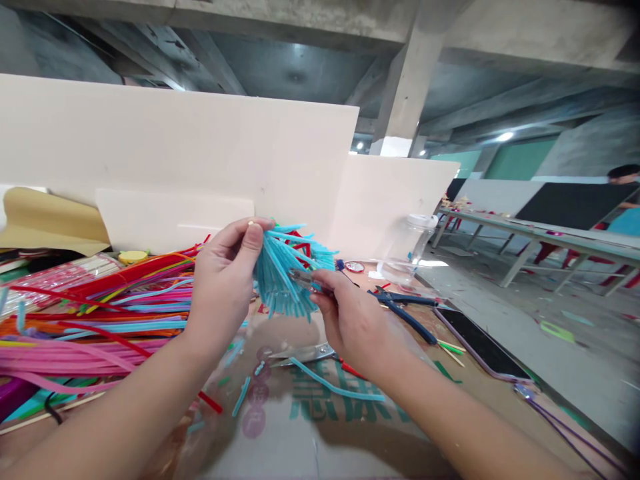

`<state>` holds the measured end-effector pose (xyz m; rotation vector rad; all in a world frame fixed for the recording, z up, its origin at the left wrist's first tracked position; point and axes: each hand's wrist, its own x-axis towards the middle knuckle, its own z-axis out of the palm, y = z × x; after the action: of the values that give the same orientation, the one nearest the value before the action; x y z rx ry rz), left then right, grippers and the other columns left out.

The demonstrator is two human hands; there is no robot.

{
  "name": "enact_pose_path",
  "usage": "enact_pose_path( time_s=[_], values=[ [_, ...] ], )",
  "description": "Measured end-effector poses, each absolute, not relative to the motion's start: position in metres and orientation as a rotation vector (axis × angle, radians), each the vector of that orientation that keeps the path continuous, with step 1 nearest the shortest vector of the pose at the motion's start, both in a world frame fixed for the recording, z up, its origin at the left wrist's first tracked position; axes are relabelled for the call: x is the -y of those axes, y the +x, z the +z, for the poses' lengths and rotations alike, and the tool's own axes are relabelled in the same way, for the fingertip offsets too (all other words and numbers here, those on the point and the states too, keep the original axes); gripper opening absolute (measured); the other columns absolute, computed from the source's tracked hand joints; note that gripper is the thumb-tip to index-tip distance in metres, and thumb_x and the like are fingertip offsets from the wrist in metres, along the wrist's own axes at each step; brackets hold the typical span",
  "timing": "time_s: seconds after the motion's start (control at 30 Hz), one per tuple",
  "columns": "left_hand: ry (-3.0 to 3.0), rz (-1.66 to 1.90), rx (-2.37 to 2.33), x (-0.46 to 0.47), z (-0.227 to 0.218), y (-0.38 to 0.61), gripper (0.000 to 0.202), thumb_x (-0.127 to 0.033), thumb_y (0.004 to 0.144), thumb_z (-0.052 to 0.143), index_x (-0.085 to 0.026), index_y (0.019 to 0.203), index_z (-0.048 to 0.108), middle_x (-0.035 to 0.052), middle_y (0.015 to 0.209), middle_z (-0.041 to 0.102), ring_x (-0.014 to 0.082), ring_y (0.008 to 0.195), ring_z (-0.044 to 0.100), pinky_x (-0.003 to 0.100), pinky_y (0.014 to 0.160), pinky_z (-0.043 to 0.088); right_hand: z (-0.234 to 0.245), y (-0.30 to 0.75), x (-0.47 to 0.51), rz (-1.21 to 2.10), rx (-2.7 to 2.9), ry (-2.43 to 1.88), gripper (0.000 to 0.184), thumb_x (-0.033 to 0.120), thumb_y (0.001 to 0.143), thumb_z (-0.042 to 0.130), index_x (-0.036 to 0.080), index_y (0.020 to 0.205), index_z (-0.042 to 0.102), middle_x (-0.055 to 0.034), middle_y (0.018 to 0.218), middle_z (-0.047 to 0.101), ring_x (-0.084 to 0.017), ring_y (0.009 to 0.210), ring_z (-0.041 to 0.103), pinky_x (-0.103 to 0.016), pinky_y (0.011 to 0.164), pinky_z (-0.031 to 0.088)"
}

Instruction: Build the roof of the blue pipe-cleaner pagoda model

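Note:
My left hand (227,273) pinches the near-left edge of a fan-shaped bundle of light blue pipe cleaners (280,280), raised above the table. A pale stick tip shows between the thumb and fingers. Some red pipe cleaner (303,249) sits within the blue. My right hand (355,320) is closed around small metal pliers (301,277), whose jaws touch or overlap the blue strands; the handles are mostly hidden in the palm. Below lie scissors (305,355) with their blades apart and a loose blue pipe cleaner (335,387).
Many coloured pipe cleaners (90,353) pile up at left. Dark-handled pliers (407,313), a phone (487,347) and a clear bottle (410,247) are at right. White boards (175,147) stand behind. A person (625,193) is beyond another table (525,233).

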<state>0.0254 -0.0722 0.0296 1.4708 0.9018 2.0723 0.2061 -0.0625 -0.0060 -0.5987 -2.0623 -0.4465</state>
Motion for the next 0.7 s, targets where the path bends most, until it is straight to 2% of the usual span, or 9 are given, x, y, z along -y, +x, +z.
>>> enact_pose_path(
  time_s=[0.4, 0.53, 0.7],
  values=[
    [1.463, 2.078, -0.879, 0.072, 0.0293, 0.0251, 0.029, -0.049, 0.084, 0.062, -0.024, 0.094, 0.071, 0.0042, 0.1, 0.07, 0.0194, 0.094, 0.064, 0.03, 0.082, 0.054, -0.0047, 0.2059, 0.0625, -0.455, 2.07, -0.591, 0.02, 0.012, 0.095, 0.045, 0.015, 0.114, 0.049, -0.0091, 0.091, 0.07, -0.019, 0.08, 0.067, -0.029, 0.066, 0.052],
    [1.471, 2.069, -0.877, 0.0719, 0.0296, 0.0252, 0.028, -0.049, 0.085, 0.062, -0.023, 0.094, 0.071, 0.0039, 0.098, 0.07, 0.0182, 0.09, 0.065, 0.029, 0.08, 0.053, -0.0046, 0.2059, 0.0625, -0.473, 2.044, -0.565, 0.02, 0.012, 0.095, 0.044, 0.016, 0.114, 0.049, -0.0073, 0.088, 0.069, -0.019, 0.076, 0.066, -0.029, 0.065, 0.051],
    [1.467, 2.085, -0.902, 0.0705, 0.03, 0.024, 0.03, -0.05, 0.084, 0.062, -0.023, 0.093, 0.071, 0.0042, 0.097, 0.07, 0.0188, 0.089, 0.065, 0.028, 0.076, 0.053, -0.0029, 0.2075, 0.0646, -0.441, 2.068, -0.623, 0.022, 0.015, 0.095, 0.045, 0.017, 0.117, 0.048, -0.0095, 0.096, 0.07, -0.02, 0.082, 0.068, -0.031, 0.068, 0.053]
  ],
)
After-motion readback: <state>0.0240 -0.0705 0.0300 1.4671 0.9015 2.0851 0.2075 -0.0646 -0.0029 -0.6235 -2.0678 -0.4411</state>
